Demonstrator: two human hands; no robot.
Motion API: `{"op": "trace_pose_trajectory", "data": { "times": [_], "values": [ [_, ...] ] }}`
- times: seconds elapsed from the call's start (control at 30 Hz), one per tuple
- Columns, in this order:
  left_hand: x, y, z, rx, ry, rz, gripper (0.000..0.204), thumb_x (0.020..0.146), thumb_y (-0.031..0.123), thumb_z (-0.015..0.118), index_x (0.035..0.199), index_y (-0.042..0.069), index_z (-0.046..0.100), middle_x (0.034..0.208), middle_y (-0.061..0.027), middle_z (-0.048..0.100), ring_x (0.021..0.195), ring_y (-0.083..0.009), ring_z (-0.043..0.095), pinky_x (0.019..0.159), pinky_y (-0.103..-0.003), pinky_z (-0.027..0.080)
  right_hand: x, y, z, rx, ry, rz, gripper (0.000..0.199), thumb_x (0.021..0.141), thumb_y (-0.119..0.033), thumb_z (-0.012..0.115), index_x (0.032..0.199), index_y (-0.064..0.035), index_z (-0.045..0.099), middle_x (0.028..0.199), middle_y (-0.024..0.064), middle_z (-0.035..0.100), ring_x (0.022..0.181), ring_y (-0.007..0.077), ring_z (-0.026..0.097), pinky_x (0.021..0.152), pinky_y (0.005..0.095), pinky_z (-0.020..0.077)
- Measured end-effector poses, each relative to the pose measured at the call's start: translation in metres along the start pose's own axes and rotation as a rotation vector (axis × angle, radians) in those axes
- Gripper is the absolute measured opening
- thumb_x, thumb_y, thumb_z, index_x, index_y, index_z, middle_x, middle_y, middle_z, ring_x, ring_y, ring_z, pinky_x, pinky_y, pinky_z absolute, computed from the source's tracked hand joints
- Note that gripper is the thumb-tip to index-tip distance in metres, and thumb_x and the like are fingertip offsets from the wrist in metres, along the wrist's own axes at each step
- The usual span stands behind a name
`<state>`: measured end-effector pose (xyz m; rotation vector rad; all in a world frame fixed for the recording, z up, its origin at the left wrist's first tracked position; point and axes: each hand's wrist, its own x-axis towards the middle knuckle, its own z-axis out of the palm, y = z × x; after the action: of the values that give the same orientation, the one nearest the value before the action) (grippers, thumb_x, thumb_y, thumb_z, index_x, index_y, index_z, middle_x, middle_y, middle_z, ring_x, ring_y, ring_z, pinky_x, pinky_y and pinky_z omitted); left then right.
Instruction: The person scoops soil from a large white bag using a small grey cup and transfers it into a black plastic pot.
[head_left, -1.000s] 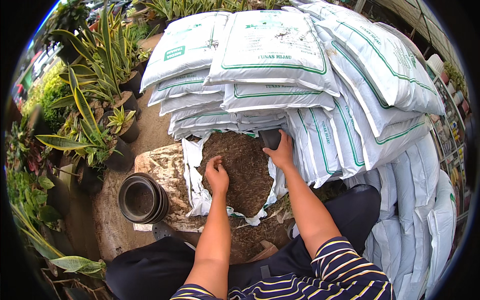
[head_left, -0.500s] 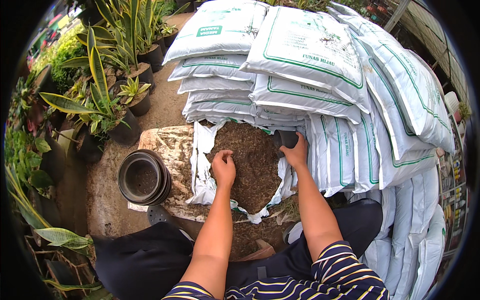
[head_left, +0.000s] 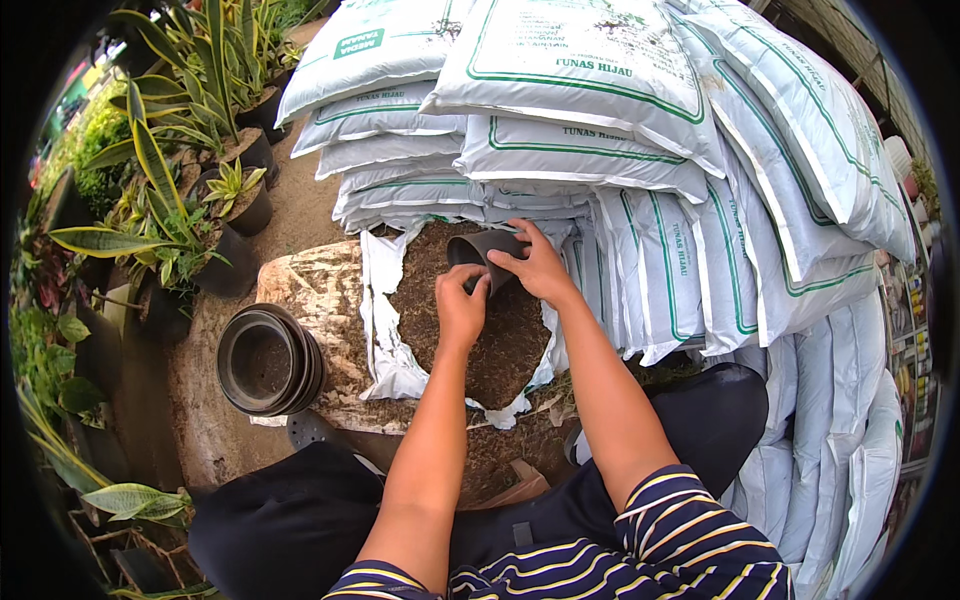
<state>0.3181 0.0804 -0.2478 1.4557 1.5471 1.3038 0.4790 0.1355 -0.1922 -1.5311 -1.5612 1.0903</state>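
A small black plant pot (head_left: 487, 250) is held tilted over an opened white sack full of brown potting soil (head_left: 425, 312). My right hand (head_left: 535, 262) grips the pot's right side, thumb toward the front. On its near left rim, my left hand (head_left: 463, 303) has its fingers closed. How full the pot is does not show clearly. Torn white plastic edges (head_left: 383, 318) of the sack surround the soil. Left of the sack stands a stack of larger black pots (head_left: 268, 358), nested in one another.
Filled white sacks with green print (head_left: 580, 75) are piled high behind and to the right. Potted snake plants (head_left: 160, 215) line the left side. A soil-stained flattened sack (head_left: 315, 285) lies under the pot stack. My bent knees (head_left: 715, 425) flank the near side.
My right hand has brought the small pot leftward over the soil, tilting it. My left hand has moved up and right from above the soil to take hold of its rim. The view has shifted slightly.
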Motion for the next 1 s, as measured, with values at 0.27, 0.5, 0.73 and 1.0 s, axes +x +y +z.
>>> {"op": "trace_pose_trajectory", "data": {
  "times": [0.27, 0.5, 0.73, 1.0],
  "values": [
    [0.008, -0.006, 0.011, -0.788, 0.288, -0.501, 0.066, 0.110, 0.054, 0.045, 0.130, -0.006, 0.064, 0.125, -0.0165, 0.070, 0.113, -0.0241, 0.067, 0.102, -0.038, 0.048, 0.020, 0.060, 0.013, 0.253, 0.068, 0.183, 0.042, 0.099, -0.021, 0.072, 0.136, -0.0070, 0.058, 0.111, 0.0106, 0.071, 0.088, 0.0198, 0.069, 0.070, 0.0347, 0.0568],
    [0.012, 0.002, -0.004, -0.566, -0.007, -0.318, 0.031, 0.103, 0.026, 0.065, 0.112, -0.002, 0.072, 0.104, -0.0049, 0.072, 0.091, -0.0126, 0.064, 0.083, -0.030, 0.050, 0.020, 0.140, 0.028, -0.557, 0.082, 0.153, 0.040, 0.096, -0.017, 0.063, 0.136, -0.0147, 0.065, 0.147, 0.0146, 0.056, 0.143, 0.0327, 0.045, 0.117, 0.0506, 0.0316],
    [0.021, 0.001, -0.004, -0.602, 0.042, -0.327, 0.028, 0.103, 0.023, 0.065, 0.111, -0.004, 0.071, 0.102, -0.0047, 0.072, 0.089, -0.0128, 0.064, 0.083, -0.031, 0.050, 0.024, 0.121, 0.030, -0.444, 0.112, 0.272, 0.047, 0.097, -0.020, 0.067, 0.142, -0.0084, 0.063, 0.153, 0.0208, 0.052, 0.145, 0.0352, 0.044, 0.121, 0.0450, 0.0314],
    [0.018, 0.016, 0.013, -0.556, -0.026, -0.311, 0.031, 0.103, 0.025, 0.066, 0.111, -0.004, 0.072, 0.101, -0.0048, 0.072, 0.090, -0.0125, 0.063, 0.084, -0.031, 0.050, 0.026, 0.112, -0.037, 0.273, 0.598, 0.362, 0.056, 0.088, -0.015, 0.072, 0.140, 0.0028, 0.062, 0.151, 0.0225, 0.056, 0.142, 0.0336, 0.051, 0.116, 0.0384, 0.0388]
  ]
}}
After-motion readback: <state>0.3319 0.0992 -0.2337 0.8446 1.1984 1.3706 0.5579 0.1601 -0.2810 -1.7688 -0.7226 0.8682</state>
